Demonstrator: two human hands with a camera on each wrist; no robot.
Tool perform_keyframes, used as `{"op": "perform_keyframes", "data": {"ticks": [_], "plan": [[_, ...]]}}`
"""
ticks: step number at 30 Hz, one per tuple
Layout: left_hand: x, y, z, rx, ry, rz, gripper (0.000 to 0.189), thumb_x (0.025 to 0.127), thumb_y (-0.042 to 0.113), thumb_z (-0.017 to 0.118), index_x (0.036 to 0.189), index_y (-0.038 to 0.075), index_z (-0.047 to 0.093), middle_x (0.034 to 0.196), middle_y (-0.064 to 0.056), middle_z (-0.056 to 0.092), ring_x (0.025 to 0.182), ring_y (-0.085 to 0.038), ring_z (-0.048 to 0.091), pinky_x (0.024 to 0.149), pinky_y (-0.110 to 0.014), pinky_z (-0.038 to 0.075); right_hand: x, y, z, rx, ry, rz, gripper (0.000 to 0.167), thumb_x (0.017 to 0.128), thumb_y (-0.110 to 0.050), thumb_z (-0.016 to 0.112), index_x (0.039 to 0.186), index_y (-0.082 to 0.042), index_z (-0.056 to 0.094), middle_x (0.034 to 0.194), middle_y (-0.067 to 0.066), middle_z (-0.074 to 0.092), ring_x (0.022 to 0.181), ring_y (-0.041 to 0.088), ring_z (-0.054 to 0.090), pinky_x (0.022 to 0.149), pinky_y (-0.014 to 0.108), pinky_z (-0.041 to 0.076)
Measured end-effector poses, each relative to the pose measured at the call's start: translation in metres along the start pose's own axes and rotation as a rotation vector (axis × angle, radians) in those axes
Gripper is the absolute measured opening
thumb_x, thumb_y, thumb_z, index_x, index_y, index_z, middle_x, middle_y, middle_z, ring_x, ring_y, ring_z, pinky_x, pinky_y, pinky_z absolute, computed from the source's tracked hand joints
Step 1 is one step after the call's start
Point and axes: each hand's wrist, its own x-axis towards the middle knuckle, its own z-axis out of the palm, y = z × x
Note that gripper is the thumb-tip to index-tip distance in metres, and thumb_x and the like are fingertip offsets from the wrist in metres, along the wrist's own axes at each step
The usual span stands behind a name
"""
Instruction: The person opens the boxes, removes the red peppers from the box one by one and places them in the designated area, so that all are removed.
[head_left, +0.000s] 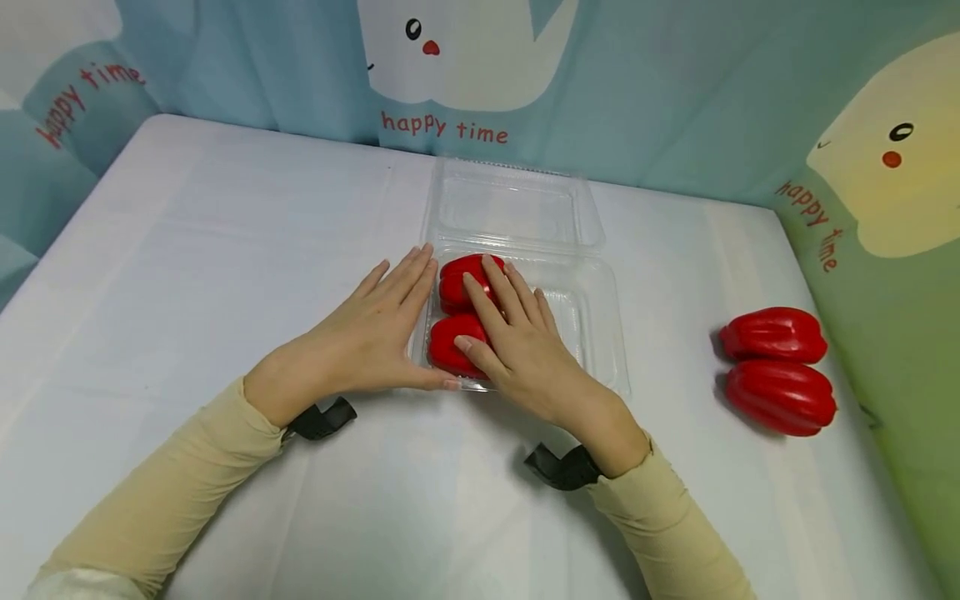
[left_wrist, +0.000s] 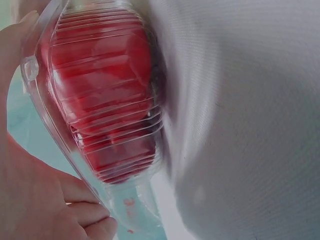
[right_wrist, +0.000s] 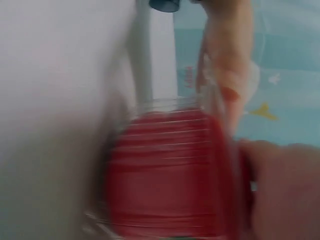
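Observation:
Two red bell peppers lie one behind the other in the left part of a clear plastic clamshell box [head_left: 602, 308]; the rear pepper [head_left: 454, 287] and the front pepper [head_left: 446, 343] are partly covered by the right hand. That right hand [head_left: 528, 354] rests on them from above, fingers stretched out over the rear one and thumb on the front one. Along the box's left side lies the left hand [head_left: 367, 333], its fingers straight and its thumb reaching along the front rim. Through the ribbed box wall, red peppers [left_wrist: 100, 75] show in the left wrist view.
The box's lid [head_left: 513, 208] lies folded back toward the curtain [head_left: 637, 100]. Two more red bell peppers, a rear one [head_left: 776, 335] and a nearer one [head_left: 780, 396], sit side by side near the right edge of the white-covered table [head_left: 225, 233].

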Motion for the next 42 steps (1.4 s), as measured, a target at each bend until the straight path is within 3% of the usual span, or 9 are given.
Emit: {"op": "perform_keyframes", "data": {"ticks": [5, 9, 14, 19, 29, 37, 42], "plan": [[-0.001, -0.001, 0.001, -0.002, -0.005, -0.003, 0.126, 0.073, 0.081, 0.061, 0.158, 0.002, 0.011, 0.168, -0.009, -0.002, 0.156, -0.026, -0.001, 0.125, -0.053, 0.007, 0.000, 0.003, 0.000, 0.030, 0.028, -0.037, 0.072, 0.103, -0.045, 0.045, 0.161, -0.019, 0.011, 0.169, 0.002, -0.003, 0.155, 0.029, -0.004, 0.122, 0.063, 0.007], [-0.001, -0.001, 0.002, -0.011, -0.008, 0.000, 0.126, 0.073, 0.082, 0.060, 0.159, 0.003, 0.010, 0.168, -0.009, -0.002, 0.156, -0.025, -0.002, 0.126, -0.053, 0.007, -0.007, 0.010, -0.014, 0.084, 0.069, -0.043, 0.072, 0.102, -0.043, 0.048, 0.161, -0.023, 0.011, 0.169, 0.002, 0.000, 0.155, 0.030, 0.000, 0.121, 0.062, 0.012], [0.003, 0.001, 0.003, -0.015, -0.002, 0.016, 0.127, 0.072, 0.083, 0.059, 0.159, 0.003, 0.010, 0.168, -0.010, 0.001, 0.156, -0.026, 0.000, 0.125, -0.053, 0.009, -0.026, 0.023, -0.044, 0.150, 0.158, 0.037, 0.070, 0.102, -0.040, 0.049, 0.161, -0.029, 0.011, 0.168, -0.002, -0.001, 0.154, 0.027, 0.002, 0.116, 0.068, 0.020], [0.005, 0.002, 0.001, -0.001, 0.003, 0.023, 0.127, 0.072, 0.082, 0.060, 0.159, 0.003, 0.010, 0.169, -0.009, -0.001, 0.156, -0.027, 0.001, 0.125, -0.053, 0.009, -0.041, 0.032, -0.067, 0.227, 0.206, 0.124, 0.070, 0.103, -0.037, 0.050, 0.160, -0.031, 0.011, 0.167, -0.006, -0.003, 0.154, 0.024, 0.000, 0.114, 0.070, 0.020], [0.000, -0.002, -0.001, -0.002, 0.010, 0.007, 0.128, 0.072, 0.084, 0.058, 0.159, 0.003, 0.009, 0.169, -0.009, -0.001, 0.156, -0.026, -0.001, 0.126, -0.052, 0.007, -0.053, 0.051, -0.088, 0.208, 0.268, 0.221, 0.073, 0.101, -0.031, 0.054, 0.160, -0.023, 0.011, 0.167, 0.000, 0.000, 0.154, 0.028, -0.002, 0.115, 0.070, 0.016], [-0.002, 0.000, -0.004, -0.009, 0.016, 0.012, 0.127, 0.073, 0.082, 0.060, 0.158, 0.002, 0.010, 0.168, -0.011, 0.001, 0.156, -0.028, 0.001, 0.125, -0.054, 0.009, -0.069, 0.064, -0.098, 0.150, 0.316, 0.257, 0.070, 0.101, -0.029, 0.054, 0.160, -0.023, 0.016, 0.167, 0.003, 0.005, 0.153, 0.033, 0.003, 0.111, 0.073, 0.020], [-0.002, 0.000, -0.003, -0.017, 0.009, 0.016, 0.127, 0.073, 0.080, 0.061, 0.158, 0.001, 0.009, 0.168, -0.012, 0.001, 0.156, -0.029, 0.002, 0.125, -0.054, 0.009, -0.082, 0.080, -0.101, 0.095, 0.341, 0.329, 0.069, 0.101, -0.027, 0.054, 0.159, -0.018, 0.018, 0.167, 0.010, 0.005, 0.152, 0.038, 0.003, 0.108, 0.076, 0.021]]}}
